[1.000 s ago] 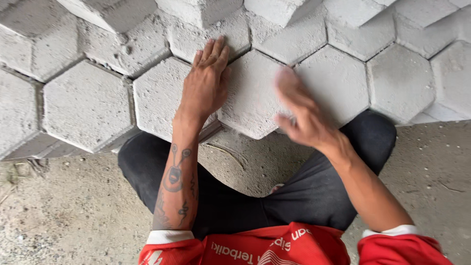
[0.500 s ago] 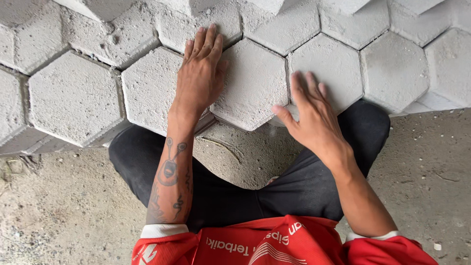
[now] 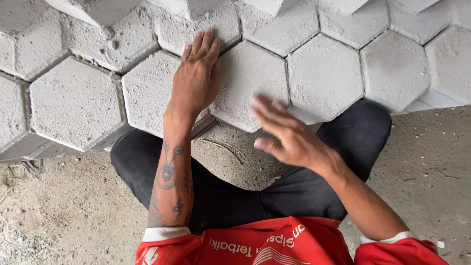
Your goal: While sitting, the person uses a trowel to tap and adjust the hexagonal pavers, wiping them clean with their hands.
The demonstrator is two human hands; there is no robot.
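Grey hexagonal concrete paving blocks lie fitted edge to edge in front of my knees. My left hand (image 3: 195, 78) rests flat, fingers together, across the seam between one block (image 3: 147, 93) and the middle block (image 3: 248, 81). My right hand (image 3: 287, 135) hovers open and blurred just above the near edge of the middle block, fingers spread, holding nothing. Next to it on the right sits another hexagon block (image 3: 324, 76).
More hexagon blocks (image 3: 73, 103) stretch left and right, with a second layer of loose blocks (image 3: 98, 10) along the top edge. Bare sandy ground (image 3: 59, 216) lies around my dark trousers (image 3: 221, 196), with a curved twig (image 3: 225, 149) between my knees.
My right hand has lifted off the middle block and pulled back toward me. My left hand has stayed pressed on the seam.
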